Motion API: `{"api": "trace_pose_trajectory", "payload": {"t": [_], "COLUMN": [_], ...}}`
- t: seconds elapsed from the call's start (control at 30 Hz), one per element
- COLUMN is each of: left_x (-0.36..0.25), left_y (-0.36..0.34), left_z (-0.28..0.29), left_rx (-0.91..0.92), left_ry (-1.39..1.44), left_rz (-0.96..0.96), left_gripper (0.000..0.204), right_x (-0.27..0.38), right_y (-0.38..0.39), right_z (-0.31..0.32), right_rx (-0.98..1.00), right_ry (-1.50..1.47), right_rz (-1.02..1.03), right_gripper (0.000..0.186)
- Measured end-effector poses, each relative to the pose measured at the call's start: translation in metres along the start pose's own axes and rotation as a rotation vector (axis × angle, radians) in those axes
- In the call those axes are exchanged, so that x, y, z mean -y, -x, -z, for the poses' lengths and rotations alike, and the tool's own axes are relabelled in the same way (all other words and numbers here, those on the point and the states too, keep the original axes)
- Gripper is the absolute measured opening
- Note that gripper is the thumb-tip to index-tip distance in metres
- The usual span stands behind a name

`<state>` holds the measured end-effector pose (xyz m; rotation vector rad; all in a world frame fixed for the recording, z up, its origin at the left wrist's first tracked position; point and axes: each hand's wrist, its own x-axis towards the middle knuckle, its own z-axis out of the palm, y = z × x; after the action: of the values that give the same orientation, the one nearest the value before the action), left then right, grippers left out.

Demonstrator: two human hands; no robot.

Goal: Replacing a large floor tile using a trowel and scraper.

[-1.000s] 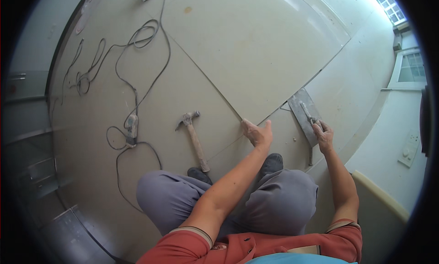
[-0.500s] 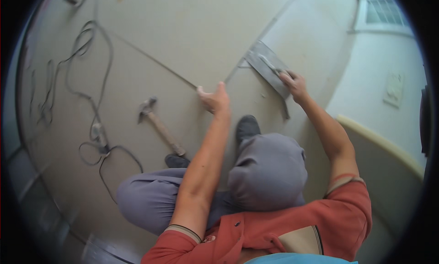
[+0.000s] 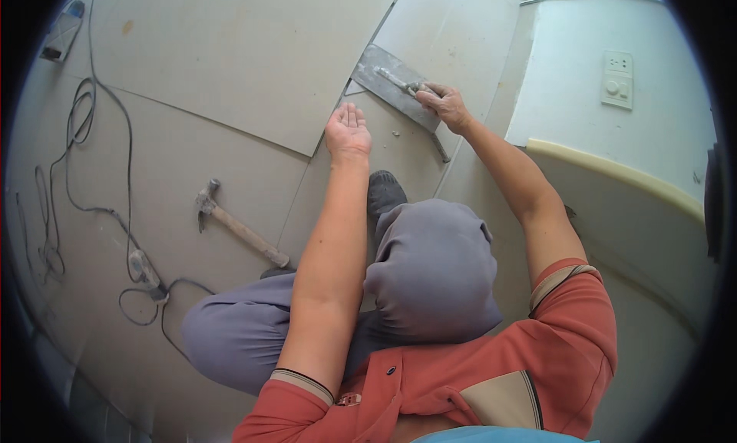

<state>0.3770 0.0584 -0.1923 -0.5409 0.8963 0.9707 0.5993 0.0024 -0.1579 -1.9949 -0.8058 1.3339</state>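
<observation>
My right hand [image 3: 437, 105] grips the handle of a flat steel trowel [image 3: 383, 73], whose grey blade lies low over the floor tiles near a seam. Just left of it, my left hand [image 3: 349, 134] is turned palm up with fingers extended and nothing in it, beside the edge of a large beige tile [image 3: 253, 59]. A narrow metal bar [image 3: 439, 146] sticks out from below the trowel's near end. A claw hammer [image 3: 242, 226] with a wooden handle lies on the tiles to the left of my forearm.
Looping cables [image 3: 130, 197] with a dusty power strip [image 3: 146, 274] lie at left. A metal object [image 3: 61, 32] sits at the upper left. At right are a white wall [image 3: 576, 90] with a socket panel [image 3: 616, 80] and a curved cream edge [image 3: 614, 166]. My knees and shoes are below my hands.
The view has swung rightward, bringing more wall in. My left hand has left the tile's corner and turned palm up nearer the trowel. My right hand keeps hold of the trowel.
</observation>
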Motion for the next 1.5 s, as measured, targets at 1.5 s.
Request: {"api": "trace_pose_trajectory", "payload": {"t": [1.5], "left_x": [-0.012], "left_y": [-0.040], "left_z": [-0.061], "left_rx": [-0.625], "left_ry": [0.270], "left_rz": [0.277], "left_gripper": [0.018], "right_x": [-0.112], "right_y": [0.109], "right_z": [0.048], "right_rx": [-0.002], "right_ry": [0.925], "right_rz": [0.101], "right_gripper": [0.028]}}
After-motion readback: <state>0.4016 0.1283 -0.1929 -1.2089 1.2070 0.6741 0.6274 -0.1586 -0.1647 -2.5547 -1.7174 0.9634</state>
